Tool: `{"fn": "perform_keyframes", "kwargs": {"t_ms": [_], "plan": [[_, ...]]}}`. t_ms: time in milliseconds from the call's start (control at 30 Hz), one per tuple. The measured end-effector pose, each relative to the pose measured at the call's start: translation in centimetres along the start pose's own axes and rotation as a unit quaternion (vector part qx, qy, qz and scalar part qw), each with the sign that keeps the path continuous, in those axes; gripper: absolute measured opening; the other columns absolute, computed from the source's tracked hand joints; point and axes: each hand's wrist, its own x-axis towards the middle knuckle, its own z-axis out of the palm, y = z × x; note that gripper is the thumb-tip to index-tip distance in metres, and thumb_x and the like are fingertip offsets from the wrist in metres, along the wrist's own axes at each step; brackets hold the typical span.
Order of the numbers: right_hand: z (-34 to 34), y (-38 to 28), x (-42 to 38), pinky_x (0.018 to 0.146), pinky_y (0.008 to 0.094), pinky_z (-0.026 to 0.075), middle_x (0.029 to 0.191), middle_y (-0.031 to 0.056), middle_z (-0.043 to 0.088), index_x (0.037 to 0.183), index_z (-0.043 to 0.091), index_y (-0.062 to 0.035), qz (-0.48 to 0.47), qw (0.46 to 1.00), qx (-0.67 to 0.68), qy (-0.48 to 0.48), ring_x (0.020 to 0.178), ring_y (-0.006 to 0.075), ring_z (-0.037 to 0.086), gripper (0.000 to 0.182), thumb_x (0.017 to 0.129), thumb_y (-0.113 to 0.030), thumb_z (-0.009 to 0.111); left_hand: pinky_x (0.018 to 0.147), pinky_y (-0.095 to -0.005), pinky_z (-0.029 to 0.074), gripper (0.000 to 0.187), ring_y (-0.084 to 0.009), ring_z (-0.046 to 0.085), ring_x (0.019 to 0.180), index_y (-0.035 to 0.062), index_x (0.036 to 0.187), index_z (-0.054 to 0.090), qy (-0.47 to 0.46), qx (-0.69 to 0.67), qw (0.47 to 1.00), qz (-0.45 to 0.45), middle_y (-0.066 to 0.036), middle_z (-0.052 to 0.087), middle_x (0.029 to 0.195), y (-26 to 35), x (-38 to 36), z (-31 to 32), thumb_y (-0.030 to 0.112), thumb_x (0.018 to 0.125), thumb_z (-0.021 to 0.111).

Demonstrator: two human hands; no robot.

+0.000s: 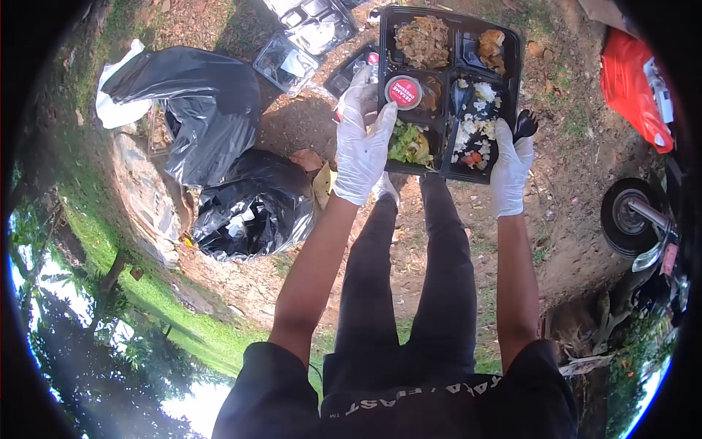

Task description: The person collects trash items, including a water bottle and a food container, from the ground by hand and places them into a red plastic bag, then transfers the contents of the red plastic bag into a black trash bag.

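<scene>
Both gloved hands grip a black meal tray (512, 51): left hand (363, 139) and right hand (510, 164) closed on its edges.

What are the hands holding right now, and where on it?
Both hold the meal tray: left hand at its left edge, right hand at the right corner, apparently with a black utensil.

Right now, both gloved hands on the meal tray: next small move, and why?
Probably lift the red-lidded sauce cup out with the left hand. It sits loose in the black meal tray, just by those fingers, while the right hand steadies the opposite edge along with a black utensil.
</scene>
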Motion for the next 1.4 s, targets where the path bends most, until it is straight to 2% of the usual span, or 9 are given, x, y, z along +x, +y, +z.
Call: {"fn": "perform_keyframes", "kwargs": {"t_ms": [133, 233, 367, 500, 700, 867, 1133, 1200, 1400], "plan": [[2.5, -11.2, -6.2, 0.095, 0.0276, 0.051, 0.125, 0.0027, 0.068, 0.141, 0.058, -0.0007, 0.017, 0.998, 0.057, -0.001, 0.106, 0.0079, 0.061, 0.036, 0.106, -0.005, 0.062, 0.1, -0.0336, 0.052, 0.055, -0.017, 0.064, 0.12, 0.0049, 0.154, 0.05, -0.059, 0.122, 0.988, 0.075, -0.013, 0.063, 0.141, 12.7, -3.3, -2.0, 0.009, 0.103, 0.069], [4.8, -19.7, -11.2, 0.093, 0.0277, 0.052, 0.127, 0.0033, 0.068, 0.141, 0.058, -0.0005, -0.058, 0.997, 0.044, -0.012, 0.106, 0.0077, 0.062, 0.036, 0.107, -0.006, 0.062, 0.09, -0.0312, 0.054, 0.036, -0.017, 0.068, 0.108, 0.0039, 0.132, 0.068, -0.042, 0.319, 0.906, 0.274, -0.012, 0.071, 0.127, 22.3, -6.1, -4.5, 0.012, 0.098, 0.076], [6.8, -27.0, -17.4, 0.082, 0.027, 0.056, 0.112, 0.0005, 0.072, 0.132, 0.064, -0.0045, -0.039, 0.994, 0.086, -0.049, 0.094, 0.0076, 0.067, 0.027, 0.106, -0.011, 0.064, 0.08, -0.0319, 0.055, 0.026, -0.0172, 0.07, 0.088, 0.0051, 0.118, 0.072, -0.03, 0.354, 0.894, 0.272, -0.009, 0.072, 0.102, 32.5, -11.1, -7.0, 0.016, 0.096, 0.078], [9.4, -31.6, -22.8, 0.079, 0.027, 0.057, 0.111, 0.0016, 0.073, 0.131, 0.064, -0.0043, -0.049, 0.991, 0.114, -0.049, 0.09, 0.0086, 0.069, 0.026, 0.105, -0.01, 0.064, 0.093, -0.0391, 0.053, 0.027, -0.0302, 0.067, 0.105, 0.0057, 0.113, 0.074, 0.014, 0.389, 0.844, 0.37, -0.015, 0.068, 0.118, 38.0, -15.2, -8.8, 0.021, 0.092, 0.081], [11.1, -31.8, -27.3, 0.079, 0.028, 0.055, 0.105, 0.0023, 0.072, 0.118, 0.069, -0.0035, -0.12, 0.986, 0.1, -0.058, 0.089, 0.0078, 0.066, 0.016, 0.105, -0.009, 0.062, 0.108, -0.0514, 0.043, 0.027, -0.0418, 0.053, 0.132, 0.0064, 0.096, 0.072, -0.004, 0.463, 0.734, 0.497, -0.018, 0.065, 0.132, 41.1, -22.3, -8.4, 0.025, 0.084, 0.086], [11.8, -30.5, -28.4, 0.08, 0.0279, 0.055, 0.108, 0.0029, 0.071, 0.124, 0.066, -0.0025, -0.099, 0.982, 0.14, -0.078, 0.093, 0.0082, 0.065, 0.021, 0.103, -0.006, 0.064, 0.107, -0.059, 0.038, 0.035, -0.0426, 0.049, 0.137, 0.0085, 0.097, 0.073, 0.009, 0.55, 0.696, 0.462, -0.02, 0.061, 0.139, 39.2, -25.7, -8.0, 0.033, 0.078, 0.087], [11.7, -29.0, -29.9, 0.086, 0.0281, 0.056, 0.118, 0.003, 0.069, 0.132, 0.061, -0.0021, -0.075, 0.973, 0.197, -0.092, 0.098, 0.0107, 0.066, 0.028, 0.104, -0.001, 0.064, 0.099, -0.0579, 0.042, 0.029, -0.0412, 0.057, 0.118, -0.0017, 0.096, 0.069, 0.088, 0.633, 0.589, 0.494, -0.022, 0.064, 0.122, 36.5, -26.6, -7.0, 0.023, 0.083, 0.076], [11.4, -28.4, -29.6, 0.088, 0.0285, 0.055, 0.118, 0.0027, 0.069, 0.133, 0.061, -0.0021, -0.086, 0.97, 0.202, -0.103, 0.099, 0.0107, 0.066, 0.029, 0.104, -0.002, 0.063, 0.083, -0.0592, 0.046, 0.021, -0.0411, 0.061, 0.101, -0.0068, 0.095, 0.07, 0.09, 0.622, 0.59, 0.507, -0.026, 0.065, 0.102, 37.3, -26.9, -7.0, 0.01, 0.082, 0.065], [10.9, -27.8, -29.5, 0.086, 0.0284, 0.054, 0.115, 0.0032, 0.071, 0.127, 0.065, -0.0022, -0.109, 0.981, 0.143, -0.071, 0.098, 0.0103, 0.065, 0.024, 0.104, -0.006, 0.064, 0.077, -0.0484, 0.043, 0.028, -0.0334, 0.059, 0.096, 0.0014, 0.099, 0.068, 0.042, 0.667, 0.606, 0.431, -0.014, 0.063, 0.1, 40.4, -27.8, -8.6, 0.023, 0.083, 0.076]]}}
